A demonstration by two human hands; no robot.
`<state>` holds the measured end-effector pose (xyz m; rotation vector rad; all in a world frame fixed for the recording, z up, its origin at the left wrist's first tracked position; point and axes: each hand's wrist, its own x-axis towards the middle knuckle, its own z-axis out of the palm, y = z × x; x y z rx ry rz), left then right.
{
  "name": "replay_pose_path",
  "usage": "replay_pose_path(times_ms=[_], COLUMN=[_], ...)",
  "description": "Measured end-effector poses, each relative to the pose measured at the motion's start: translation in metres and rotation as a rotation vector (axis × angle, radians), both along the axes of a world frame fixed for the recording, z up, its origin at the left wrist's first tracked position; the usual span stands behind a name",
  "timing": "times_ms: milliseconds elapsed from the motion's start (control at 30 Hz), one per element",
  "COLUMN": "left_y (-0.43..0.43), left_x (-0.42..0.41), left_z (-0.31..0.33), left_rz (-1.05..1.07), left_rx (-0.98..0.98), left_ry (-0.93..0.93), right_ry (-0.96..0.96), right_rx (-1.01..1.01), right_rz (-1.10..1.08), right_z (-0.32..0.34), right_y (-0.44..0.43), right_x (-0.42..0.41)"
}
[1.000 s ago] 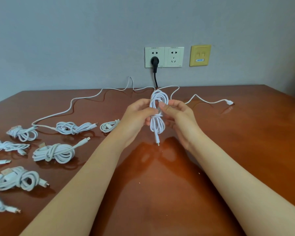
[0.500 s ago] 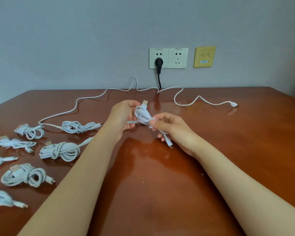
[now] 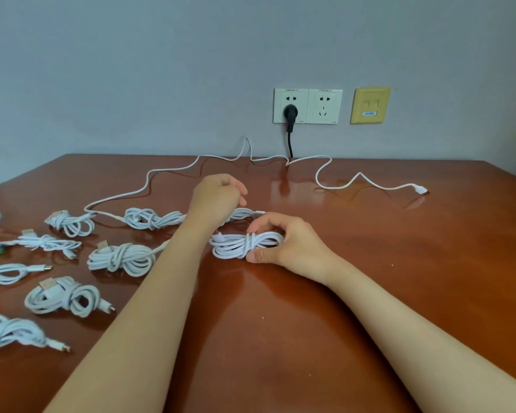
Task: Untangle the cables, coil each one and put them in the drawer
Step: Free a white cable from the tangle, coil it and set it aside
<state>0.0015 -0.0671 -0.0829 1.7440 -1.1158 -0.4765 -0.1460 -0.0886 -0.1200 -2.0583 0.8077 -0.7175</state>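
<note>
Right now the coiled white cable [image 3: 236, 245] rests on the brown table [image 3: 370, 263], near the middle and a bit in front of the person. The right hand [image 3: 292, 248] holds it at its right end. The thumb is on the near side and the fingers curl over the top, so they squeeze the loops together. A few turns of cable go round the middle of the bundle (like a belt). The left hand [image 3: 215, 198] is just behind the bundle and a little to the left, apart from it. Its fingers are loosely curled in and nothing can be seen in them. Behind that hand lies another bundle [image 3: 152, 219], partly hidden by the wrist. More white bundles [image 3: 121, 257] lie over the left side of the table, each on its own. One long loose cable [image 3: 337, 186] snakes along the back of the table. On the grey wall a black plug [image 3: 290, 111] sits in the white sockets [image 3: 323, 106], and a yellow plate [image 3: 370, 105] is beside them.
</note>
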Motion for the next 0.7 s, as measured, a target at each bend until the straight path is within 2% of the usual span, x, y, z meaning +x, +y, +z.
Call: replay_pose_path(times_ms=[300,400,533,700], left_y=[-0.001,0.003,0.003,-0.005], left_x=[0.006,0.006,0.009,0.045], left_z=[-0.002,-0.001,0.006,0.025], left_rz=[0.045,0.066,0.115,0.225], left_rx=[0.013,0.012,-0.009,0.031], left_ry=[-0.061,-0.053,-0.046,-0.193], right_ry=[0.001,-0.053,-0.121,-0.047], right_rx=[0.092,0.136,0.036,-0.096], right_rz=[0.067,0.082,-0.161,-0.189], right_z=[0.002,0.007,0.011,0.030], right_y=[0.000,0.001,-0.009,-0.025], right_x=[0.004,0.007,0.019,0.048])
